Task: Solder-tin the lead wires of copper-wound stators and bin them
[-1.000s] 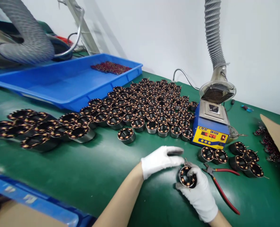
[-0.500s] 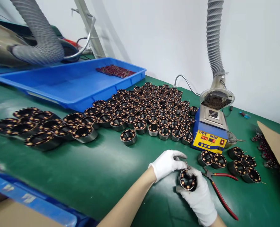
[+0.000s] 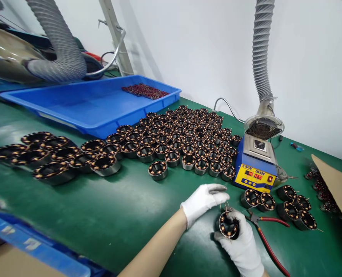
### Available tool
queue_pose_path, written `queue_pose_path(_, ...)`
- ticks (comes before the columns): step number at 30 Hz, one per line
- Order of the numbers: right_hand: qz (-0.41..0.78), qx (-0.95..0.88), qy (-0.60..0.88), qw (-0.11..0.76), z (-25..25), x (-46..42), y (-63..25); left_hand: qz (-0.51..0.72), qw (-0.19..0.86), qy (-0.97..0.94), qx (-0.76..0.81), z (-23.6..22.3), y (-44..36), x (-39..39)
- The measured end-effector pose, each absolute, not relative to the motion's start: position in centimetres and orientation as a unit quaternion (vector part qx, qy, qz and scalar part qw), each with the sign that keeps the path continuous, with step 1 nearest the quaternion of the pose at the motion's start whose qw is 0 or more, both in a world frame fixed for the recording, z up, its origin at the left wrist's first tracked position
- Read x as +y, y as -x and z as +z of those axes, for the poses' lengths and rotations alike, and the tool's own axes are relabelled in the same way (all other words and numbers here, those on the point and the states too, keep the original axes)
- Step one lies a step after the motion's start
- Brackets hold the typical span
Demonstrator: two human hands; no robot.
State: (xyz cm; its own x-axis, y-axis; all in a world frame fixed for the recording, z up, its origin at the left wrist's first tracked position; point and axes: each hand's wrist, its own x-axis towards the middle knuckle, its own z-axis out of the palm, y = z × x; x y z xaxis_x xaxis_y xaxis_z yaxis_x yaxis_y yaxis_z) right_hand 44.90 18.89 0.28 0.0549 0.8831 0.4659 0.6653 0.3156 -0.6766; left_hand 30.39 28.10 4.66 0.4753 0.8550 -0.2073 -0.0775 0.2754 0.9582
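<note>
White-gloved, my right hand (image 3: 241, 238) grips a motor stator (image 3: 228, 225), a steel ring wound with copper coils, its open end facing up. Thin wire leads (image 3: 223, 206) stick up from its far rim. My left hand (image 3: 202, 202), also gloved, is just beyond that rim with fingers stretched out and a gap between them. Its lower fingertip is close to the lead ends; whether it touches them I cannot tell. Right of the held stator lie red-handled cutting pliers (image 3: 264, 232), jaws towards my right hand.
Many stators (image 3: 176, 136) stand in rows beside a blue tray (image 3: 90, 125) holding small dark red parts (image 3: 144, 91). A blue-yellow solder pot (image 3: 253, 177) sits under an extraction hose (image 3: 261, 50). Several more stators (image 3: 287, 211) are at right, near a cardboard sheet (image 3: 335, 188).
My left fingers have parted slightly from the stator, and its wire leads now show upright between the hands. My right hand keeps hold of it. The camera view has shifted slightly.
</note>
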Motion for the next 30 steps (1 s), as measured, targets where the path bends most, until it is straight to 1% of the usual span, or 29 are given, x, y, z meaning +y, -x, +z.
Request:
queue_pose_path(2,0.123,-0.680,0.570,0.444,0.3,18.9,-44.9,0.307,0.707,-0.512,0.381,4.6,-30.6,27.9)
queue_pose_path(8,0.131,-0.667,0.587,0.439,-0.6,18.7,-45.2,0.301,0.670,-0.548,0.400,4.2,-30.5,28.0)
queue_pose_path(15,0.175,-0.635,0.634,0.406,-1.6,18.1,-45.3,0.371,0.614,-0.550,0.427,5.3,-29.7,28.4)
queue_pose_path(22,0.141,-0.638,0.637,0.409,-1.8,18.2,-45.3,0.323,0.621,-0.598,0.391,5.4,-29.9,27.9)
queue_pose_path(28,0.175,-0.626,0.650,0.393,-1.1,18.2,-45.0,0.363,0.587,-0.589,0.422,5.7,-30.1,28.1)
queue_pose_path(30,0.190,-0.617,0.660,0.386,-0.8,18.2,-44.9,0.352,0.590,-0.595,0.418,5.7,-30.2,28.1)
